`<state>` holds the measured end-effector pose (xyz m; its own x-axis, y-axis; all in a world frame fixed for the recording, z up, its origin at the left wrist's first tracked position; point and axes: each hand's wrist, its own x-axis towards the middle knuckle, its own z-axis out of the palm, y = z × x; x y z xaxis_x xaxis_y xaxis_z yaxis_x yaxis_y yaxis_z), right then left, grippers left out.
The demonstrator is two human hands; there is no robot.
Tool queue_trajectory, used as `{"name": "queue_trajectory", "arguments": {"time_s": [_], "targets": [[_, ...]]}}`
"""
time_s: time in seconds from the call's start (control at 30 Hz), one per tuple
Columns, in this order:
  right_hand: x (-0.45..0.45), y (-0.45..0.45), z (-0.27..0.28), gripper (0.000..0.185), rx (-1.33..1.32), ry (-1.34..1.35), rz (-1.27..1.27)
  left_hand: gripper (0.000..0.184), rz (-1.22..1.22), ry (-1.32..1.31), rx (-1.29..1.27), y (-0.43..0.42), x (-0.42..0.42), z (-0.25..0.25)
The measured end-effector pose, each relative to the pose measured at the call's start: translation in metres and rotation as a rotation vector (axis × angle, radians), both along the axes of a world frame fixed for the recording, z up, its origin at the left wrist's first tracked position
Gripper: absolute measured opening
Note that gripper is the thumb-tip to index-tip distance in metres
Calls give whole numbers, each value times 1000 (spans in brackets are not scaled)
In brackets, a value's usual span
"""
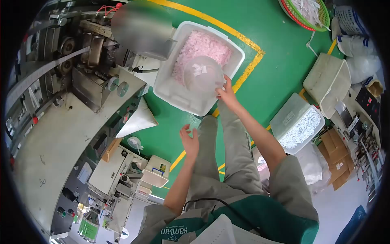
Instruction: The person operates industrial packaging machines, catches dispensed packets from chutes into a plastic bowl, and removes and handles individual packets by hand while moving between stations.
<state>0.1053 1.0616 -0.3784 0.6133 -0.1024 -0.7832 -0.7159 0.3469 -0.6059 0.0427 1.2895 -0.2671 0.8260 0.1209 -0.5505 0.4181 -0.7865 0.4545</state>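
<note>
A large white plastic bin (pixel 162 89) stands on the green floor, holding many small pink-and-white pieces (pixel 207 44). Over the bin is a round translucent bowl (pixel 205 87) with a few pale pieces inside. My right hand (pixel 228 94) grips the bowl's rim at its right side, thumb and fingers pinched on it. Below the bin, my left hand (pixel 189 138) hangs in the air with its fingers apart and curved, holding nothing.
On the left are a machine (pixel 91 89) and a long worktop (pixel 40 150). A bin of pale blue pieces (pixel 300 128), an empty-looking bin (pixel 327 81) and a cardboard box (pixel 337 158) stand at right. Stacked baskets (pixel 325 16) are at top right.
</note>
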Motion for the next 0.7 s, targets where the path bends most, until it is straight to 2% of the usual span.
{"name": "queue_trajectory", "arguments": {"time_s": [0.1,0.17,0.27,0.47,0.7], "targets": [[13,20,-76,76,-8,15,-55,33,-187,220,75,48,-78,-30],[34,29,-115,77,-19,3,-90,32,-97,431,95,57,-103,-15],[68,46,-153,80,-53,26,-64,29,-124,451,71,84,-144,-13],[117,53,-165,82,-5,38,-12,25,22,514,5,70,-137,-17],[100,38,-147,77,66,63,49,25,-19,488,-74,50,-138,-27]]}}
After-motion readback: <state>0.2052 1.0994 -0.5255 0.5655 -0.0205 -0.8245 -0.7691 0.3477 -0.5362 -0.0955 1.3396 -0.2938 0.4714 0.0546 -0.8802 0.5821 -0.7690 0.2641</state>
